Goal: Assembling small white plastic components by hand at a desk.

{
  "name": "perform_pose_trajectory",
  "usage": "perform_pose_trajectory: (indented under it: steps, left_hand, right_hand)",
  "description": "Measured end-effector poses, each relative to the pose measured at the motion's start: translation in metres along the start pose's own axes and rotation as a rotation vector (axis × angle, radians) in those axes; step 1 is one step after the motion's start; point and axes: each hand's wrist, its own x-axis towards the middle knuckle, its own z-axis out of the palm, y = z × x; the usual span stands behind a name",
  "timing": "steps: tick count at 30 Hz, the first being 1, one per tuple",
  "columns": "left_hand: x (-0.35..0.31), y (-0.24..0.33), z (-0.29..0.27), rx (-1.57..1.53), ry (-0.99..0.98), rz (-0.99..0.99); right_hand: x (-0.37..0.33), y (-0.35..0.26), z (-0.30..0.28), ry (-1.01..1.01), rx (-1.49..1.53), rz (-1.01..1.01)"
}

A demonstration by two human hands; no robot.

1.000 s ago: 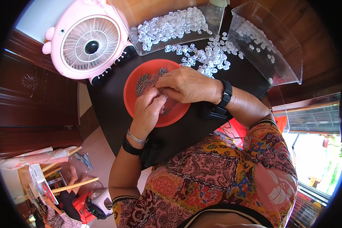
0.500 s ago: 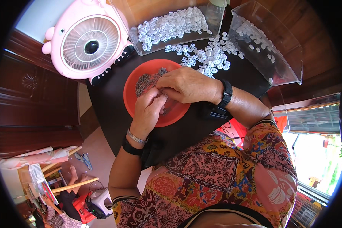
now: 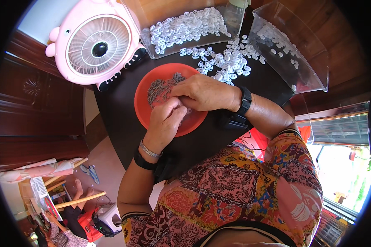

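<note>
Okay so your left hand (image 3: pixel 163 120) and right hand (image 3: pixel 204 92) were touching over the red bowl (image 3: pixel 142 110), fingers curled in; couldn't tell what they pinched, if anything. Bowl sat toward the left edge of the dark table (image 3: pixel 118 123), thin grey metal bits (image 3: pixel 156 90) inside. Loose white pieces (image 3: pixel 228 61) lay toward the far edge, pink fan (image 3: pixel 80 76) at the far-left corner.

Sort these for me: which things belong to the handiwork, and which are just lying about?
Likely in use:
- left hand and right hand, close together over the bowl
- red bowl
- small grey pieces in it
- white plastic pieces, loose and in bins
- clear bins

Probably just lying about:
- pink fan
- slippers
</note>
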Motion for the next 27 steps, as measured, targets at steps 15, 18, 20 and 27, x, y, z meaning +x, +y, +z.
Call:
perform_pose_trajectory:
  steps: [15,18,20,27]
  left_hand:
    - [-0.001,0.006,-0.014,-0.345,0.316,0.113]
    - [-0.001,0.007,-0.015,-0.353,0.352,0.158]
    - [-0.001,0.007,-0.014,-0.352,0.369,0.173]
    - [0.002,0.005,-0.014,-0.26,0.252,0.04]
  right_hand:
    - [0.001,-0.002,-0.007,0.228,0.091,0.077]
    - [0.002,-0.001,-0.008,0.233,0.149,0.122]
    - [0.002,0.001,-0.005,0.262,0.13,0.077]
    - [0.004,-0.003,-0.003,0.186,0.495,0.255]
